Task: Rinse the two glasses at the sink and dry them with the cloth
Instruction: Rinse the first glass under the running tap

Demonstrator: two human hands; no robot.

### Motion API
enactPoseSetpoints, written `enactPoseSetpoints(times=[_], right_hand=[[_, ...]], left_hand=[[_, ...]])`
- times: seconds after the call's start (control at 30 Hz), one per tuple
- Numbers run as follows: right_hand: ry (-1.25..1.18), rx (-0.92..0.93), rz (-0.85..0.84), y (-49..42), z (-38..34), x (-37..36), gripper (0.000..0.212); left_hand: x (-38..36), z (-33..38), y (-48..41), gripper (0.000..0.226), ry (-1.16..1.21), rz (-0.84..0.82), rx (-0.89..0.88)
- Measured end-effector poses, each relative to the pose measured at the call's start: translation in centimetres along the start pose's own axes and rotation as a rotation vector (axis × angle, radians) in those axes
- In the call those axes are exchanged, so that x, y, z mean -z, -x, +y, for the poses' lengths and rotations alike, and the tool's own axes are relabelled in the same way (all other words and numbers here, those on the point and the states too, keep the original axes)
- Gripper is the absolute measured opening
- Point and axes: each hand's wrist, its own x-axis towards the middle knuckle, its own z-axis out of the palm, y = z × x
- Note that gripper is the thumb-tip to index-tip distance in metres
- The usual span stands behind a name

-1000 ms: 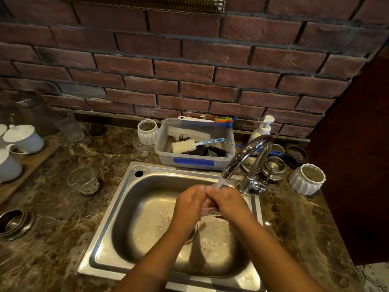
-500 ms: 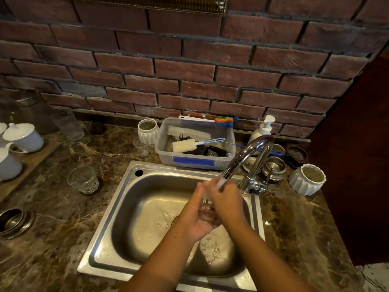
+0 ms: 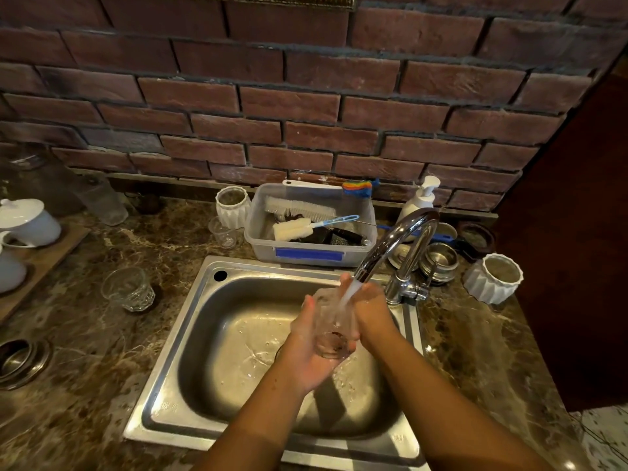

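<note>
A clear glass is held upright over the steel sink, directly under the tap, and running water pours into its mouth. My left hand cups the glass from below and the left side. My right hand presses against its right side. A second clear glass stands upright on the marble counter left of the sink. I see no cloth.
A plastic tub with brushes sits behind the sink, a soap pump bottle beside it. White ribbed cups and steel cups stand right of the tap. White lidded cups rest on a wooden tray at left.
The glass was tilted and covered by both hands a second ago; it now stands upright in my hands with its mouth under the stream. My left palm has turned up beneath it.
</note>
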Motion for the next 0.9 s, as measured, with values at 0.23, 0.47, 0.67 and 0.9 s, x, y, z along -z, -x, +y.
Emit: enactPoseSetpoints(times=[0.23, 0.47, 0.67, 0.9], right_hand=[[0.495, 0.190, -0.001, -0.3, 1.2, -0.1, 0.029], [0.256, 0.140, 0.030, 0.1, 1.0, -1.5, 0.016], [0.320, 0.215, 0.105, 0.9, 2.2, -2.2, 0.019], [-0.066, -0.102, 0.086, -0.1, 1.6, -1.4, 0.019]], left_hand=[[0.5, 0.4, -0.6, 0.051, -0.324, 0.017, -0.008], [-0.4, 1.4, 0.3, 0.067, -0.105, 0.022, 0.011], [0.6, 1.3, 0.4, 0.061, 0.045, -0.007, 0.088], [-0.1, 0.6, 0.8, 0.062, 0.088, 0.015, 0.021]])
